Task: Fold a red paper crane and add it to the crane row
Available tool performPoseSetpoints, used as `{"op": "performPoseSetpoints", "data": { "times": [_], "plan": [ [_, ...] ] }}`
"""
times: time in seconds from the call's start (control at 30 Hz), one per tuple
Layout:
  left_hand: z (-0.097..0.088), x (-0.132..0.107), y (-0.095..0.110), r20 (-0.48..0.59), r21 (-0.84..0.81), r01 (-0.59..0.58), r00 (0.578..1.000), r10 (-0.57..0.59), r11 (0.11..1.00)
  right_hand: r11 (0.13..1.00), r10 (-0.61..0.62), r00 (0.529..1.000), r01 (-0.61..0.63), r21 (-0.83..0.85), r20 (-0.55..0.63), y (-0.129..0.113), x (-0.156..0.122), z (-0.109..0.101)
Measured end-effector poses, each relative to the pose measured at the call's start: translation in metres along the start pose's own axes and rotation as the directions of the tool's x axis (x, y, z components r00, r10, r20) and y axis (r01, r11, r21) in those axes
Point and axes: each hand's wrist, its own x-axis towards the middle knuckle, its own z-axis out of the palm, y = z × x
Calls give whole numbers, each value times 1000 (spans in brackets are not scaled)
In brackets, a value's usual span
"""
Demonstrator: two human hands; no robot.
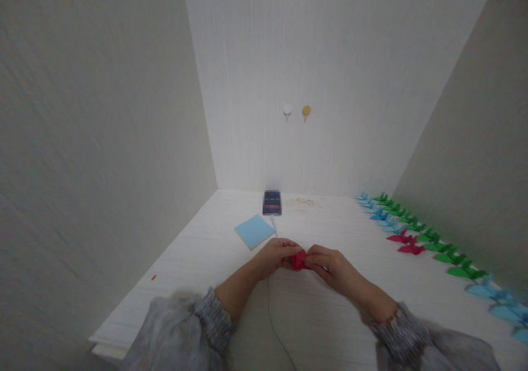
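A small folded piece of red paper (298,260) sits between my two hands above the white table (198,255). My left hand (277,254) pinches its left side with closed fingers. My right hand (330,265) pinches its right side, fingers also closed. Both hands meet near the middle of the table. Grey gathered sleeves cover my forearms.
A stack of blue square paper (254,231) lies left of my hands. A phone (272,203) with a white cable (274,316) lies at the back. Rows of folded blue (381,215), green (429,236) and red paper figures (406,243) line the right edge. Two wall hooks (297,110) hang on the back wall.
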Motion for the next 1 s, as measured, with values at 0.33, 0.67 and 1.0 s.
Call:
{"op": "performPoseSetpoints", "data": {
  "times": [0.33, 0.67, 1.0],
  "plan": [
    [0, 2, -3, -54, -8, -139, 989, 138, 990, 980, 65, 987, -35, 197, -145, 4, 2, 1],
    [2, 3, -2, -50, 49, -236, 970, 238, 971, 534, 516, 855, -275, 799, -50, 16, 8, 17],
    [4, 4, -6, -49, 119, -195, 978, 202, 974, 513, 604, 793, -318, 798, -72, 5, 14, 18]
  ]
}}
